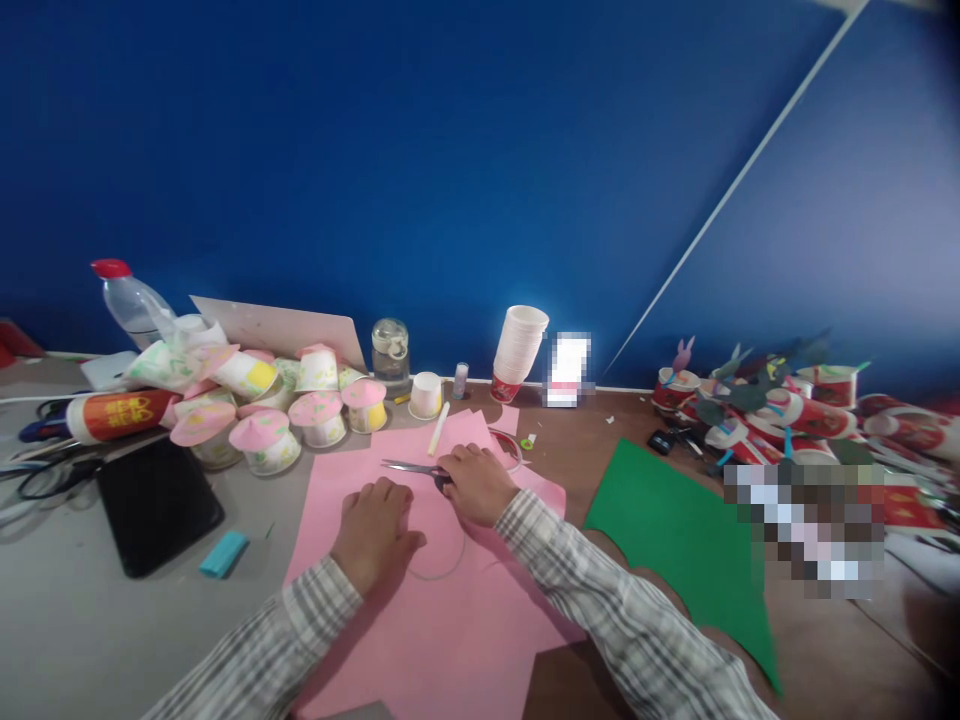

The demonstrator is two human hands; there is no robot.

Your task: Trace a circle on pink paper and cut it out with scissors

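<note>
In the head view, the scissors (409,467) lie near the far edge of the pink sheet (420,640) on the desk (75,640), tips toward its left edge. The hands are apart: the left hand (377,537) rests on the sheet, fingers loosely spread, while the right hand (474,484) covers the scissor handles, its grip hard to tell. Should the left hand lift, the thin sheet could slide or crease under the blades.

left hand (375,538) palm-down, right hand (475,484) curled
</note>
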